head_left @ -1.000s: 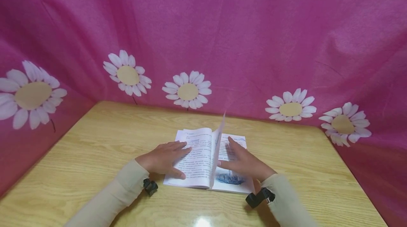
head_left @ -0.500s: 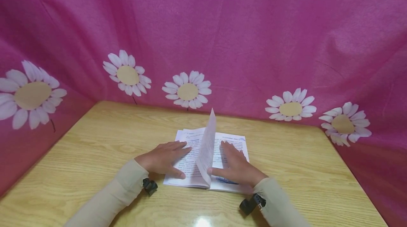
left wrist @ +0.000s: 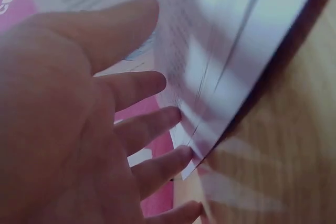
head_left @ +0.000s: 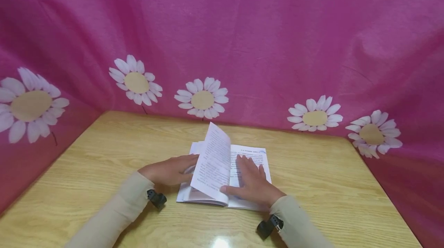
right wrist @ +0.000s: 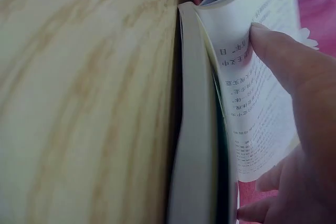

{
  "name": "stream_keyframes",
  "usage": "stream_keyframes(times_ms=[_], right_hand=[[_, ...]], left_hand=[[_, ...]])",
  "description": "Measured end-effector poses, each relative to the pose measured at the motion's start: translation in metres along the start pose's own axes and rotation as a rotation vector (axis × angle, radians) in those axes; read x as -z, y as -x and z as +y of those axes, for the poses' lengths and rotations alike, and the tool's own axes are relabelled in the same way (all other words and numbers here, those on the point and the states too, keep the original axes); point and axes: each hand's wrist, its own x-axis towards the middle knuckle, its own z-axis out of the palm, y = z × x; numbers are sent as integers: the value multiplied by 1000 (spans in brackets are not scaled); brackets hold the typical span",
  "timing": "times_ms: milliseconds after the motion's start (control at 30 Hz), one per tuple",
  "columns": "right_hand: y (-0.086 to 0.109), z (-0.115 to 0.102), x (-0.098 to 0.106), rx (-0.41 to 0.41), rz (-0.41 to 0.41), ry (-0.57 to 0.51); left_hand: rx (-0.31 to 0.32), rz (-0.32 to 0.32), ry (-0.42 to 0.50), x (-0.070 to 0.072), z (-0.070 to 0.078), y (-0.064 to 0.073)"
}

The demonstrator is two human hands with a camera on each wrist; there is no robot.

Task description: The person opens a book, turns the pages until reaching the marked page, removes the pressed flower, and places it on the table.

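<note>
An open book (head_left: pixel 254 153) with printed text lies on the table. One of its leaves (head_left: pixel 213 163) stands raised and leans over the left half. My left hand (head_left: pixel 170 171) is at the book's left side, its fingertips partly hidden behind that leaf. In the left wrist view, the straight fingers (left wrist: pixel 147 124) reach to the page edges. My right hand (head_left: pixel 254 186) lies on the right-hand page with fingers extended, and its thumb touches the base of the raised leaf. The right wrist view shows this thumb (right wrist: pixel 278 51) against a curved printed page (right wrist: pixel 247 103).
The wooden table (head_left: pixel 333 186) extends around the book. A pink cloth (head_left: pixel 256 47) with large white flowers hangs along the back and sides. Each wrist carries a black strap-on mount, such as the left mount (head_left: pixel 157 199).
The leaf has swung from upright near the spine over to the left. My right hand has moved leftward with it. My left hand has shifted slightly left, and the leaf now covers its fingertips.
</note>
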Motion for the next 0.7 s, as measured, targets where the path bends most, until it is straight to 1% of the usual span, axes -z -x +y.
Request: stream_keyframes(times_ms=[67,133,167,233,300,433,500,567,633,700], right_hand=[[0,-1,-1,-6,2,14],[0,-2,-1,-11,-1,24],[0,-2,-1,-14,-4,30],[0,-3,-1,-16,-7,39],[-1,-3,-1,-18,-6,45],[0,-3,-1,-17,-6,58],[0,-3,-1,-12,-11,64],[1,-3,-2,-5,-15,76],[2,-3,-2,-1,-15,89],[2,-3,-2,0,-17,102]], left_hand=[[-9,9,58,4,-1,1],[4,31,78,7,-2,2],[22,48,72,8,-2,3],[45,97,70,11,-3,3],[64,161,75,12,-2,2],[84,279,140,14,2,0],[90,326,150,15,6,1],[71,363,150,16,12,2],[45,380,129,16,19,2],[14,375,63,15,24,1]])
